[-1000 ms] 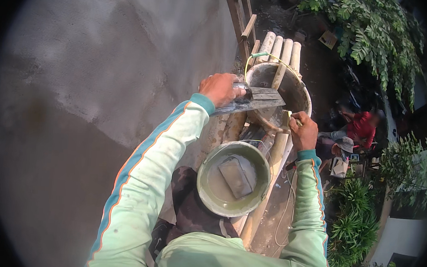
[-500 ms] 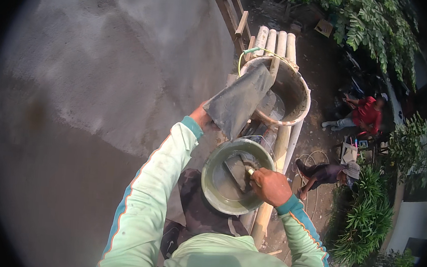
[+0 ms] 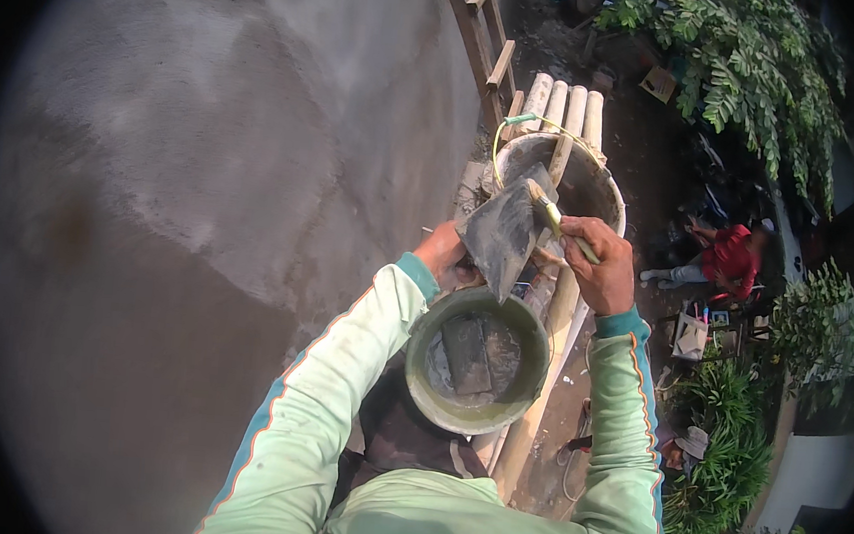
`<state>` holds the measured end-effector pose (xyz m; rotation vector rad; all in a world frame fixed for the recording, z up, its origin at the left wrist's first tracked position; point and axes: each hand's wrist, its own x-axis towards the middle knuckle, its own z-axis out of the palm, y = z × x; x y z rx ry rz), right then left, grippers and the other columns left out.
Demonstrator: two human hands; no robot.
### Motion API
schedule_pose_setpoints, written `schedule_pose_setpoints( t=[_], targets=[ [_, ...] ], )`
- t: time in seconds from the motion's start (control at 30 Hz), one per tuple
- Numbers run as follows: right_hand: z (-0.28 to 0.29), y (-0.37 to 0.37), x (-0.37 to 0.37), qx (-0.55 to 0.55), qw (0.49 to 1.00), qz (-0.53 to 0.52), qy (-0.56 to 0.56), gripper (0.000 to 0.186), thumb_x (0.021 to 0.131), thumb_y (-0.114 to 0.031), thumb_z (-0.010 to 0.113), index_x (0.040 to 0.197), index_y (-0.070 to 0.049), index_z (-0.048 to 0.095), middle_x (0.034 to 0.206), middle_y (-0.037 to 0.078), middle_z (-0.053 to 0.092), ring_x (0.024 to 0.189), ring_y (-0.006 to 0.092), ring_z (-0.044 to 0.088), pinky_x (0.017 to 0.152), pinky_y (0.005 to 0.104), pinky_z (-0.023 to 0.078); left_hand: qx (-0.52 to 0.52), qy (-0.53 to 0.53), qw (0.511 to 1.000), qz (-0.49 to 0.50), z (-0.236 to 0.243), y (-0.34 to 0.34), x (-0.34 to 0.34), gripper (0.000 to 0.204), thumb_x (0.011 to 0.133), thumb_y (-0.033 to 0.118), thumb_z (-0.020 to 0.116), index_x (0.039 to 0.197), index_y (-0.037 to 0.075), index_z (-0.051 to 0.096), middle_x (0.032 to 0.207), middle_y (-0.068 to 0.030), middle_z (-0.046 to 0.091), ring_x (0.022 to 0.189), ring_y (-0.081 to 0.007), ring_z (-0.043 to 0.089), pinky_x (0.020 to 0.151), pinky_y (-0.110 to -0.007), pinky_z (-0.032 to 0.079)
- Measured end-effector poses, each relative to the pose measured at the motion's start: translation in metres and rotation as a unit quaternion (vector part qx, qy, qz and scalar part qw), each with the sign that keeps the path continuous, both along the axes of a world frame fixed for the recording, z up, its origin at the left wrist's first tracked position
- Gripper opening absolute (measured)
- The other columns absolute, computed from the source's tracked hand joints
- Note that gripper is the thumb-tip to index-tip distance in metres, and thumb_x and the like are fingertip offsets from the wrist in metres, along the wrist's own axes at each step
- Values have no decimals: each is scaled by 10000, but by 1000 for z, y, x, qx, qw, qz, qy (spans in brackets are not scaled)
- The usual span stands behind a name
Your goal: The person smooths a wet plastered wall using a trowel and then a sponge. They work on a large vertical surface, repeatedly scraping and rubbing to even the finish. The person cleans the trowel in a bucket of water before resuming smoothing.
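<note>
My left hand (image 3: 440, 251) grips a flat grey plastering float (image 3: 499, 238) from beneath, some of its fingers hidden by the plate. Closed around a brush (image 3: 555, 217) with a pale handle, my right hand (image 3: 603, 264) holds the bristles against the float's right side. Just below is a greenish bucket (image 3: 420, 385) with murky greyish liquid, and a dark flat rectangular piece (image 3: 468, 356) lies in it. Beyond the float stands a larger mortar-stained bucket (image 3: 611, 189) with a yellow handle; a wooden stick (image 3: 562, 157) leans over its rim.
Bamboo poles (image 3: 556, 107) run as a platform under the buckets, high above the ground. A grey plastered wall (image 3: 206, 149) fills the left, with a wooden ladder (image 3: 484, 46) at its far end. Below right are a person in red (image 3: 731, 261), another in a hat (image 3: 691, 443), and plants (image 3: 723, 456).
My right hand has lifted the brush out of the near bucket and brought it up onto the float. The float has shifted slightly right and nearer. The person in the hat has moved nearer.
</note>
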<state>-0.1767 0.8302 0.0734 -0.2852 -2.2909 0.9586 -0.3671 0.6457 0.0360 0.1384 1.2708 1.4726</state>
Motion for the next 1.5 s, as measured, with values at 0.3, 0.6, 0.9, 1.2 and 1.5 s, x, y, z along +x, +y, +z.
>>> schedule_pose_setpoints(
  t=[0.3,0.6,0.9,1.2,1.5],
  targets=[
    [20,-23,10,-25,999,-35,16,197,918,-160,693,1050,-21,736,1013,159,744,871,299,733,806,364,562,15,-2,997,71,-1,-19,-8,247,1037,345,571,1116,137,678,903,-17,697,636,-125,594,465,-310,392],
    [-41,42,-20,-116,986,-103,-64,196,931,-147,706,1056,-2,746,948,115,754,887,198,719,823,333,558,101,-144,981,82,-31,-14,10,313,1039,397,574,1217,161,679,1078,-52,716,836,-160,673,643,-305,507],
    [-30,45,-63,54,992,-102,-46,179,885,-124,728,1028,-18,743,930,158,742,890,277,734,831,352,558,123,-69,990,-22,-18,-30,6,348,1097,257,520,1350,38,618,1272,-89,701,1110,-191,694,973,-350,570],
    [26,-25,36,-106,983,-126,87,165,927,-103,720,1047,7,750,980,126,761,860,196,710,807,310,541,200,229,949,87,-38,7,-36,390,1062,185,587,1392,-17,543,1232,-96,687,1130,-162,671,1001,-297,545],
    [-56,-140,96,85,945,7,-315,107,861,-154,722,881,-68,662,889,133,691,782,373,699,680,476,559,21,621,783,28,-69,43,-47,432,963,303,708,1305,44,661,1319,-135,695,1257,-295,626,1076,-440,463]
  ],
)
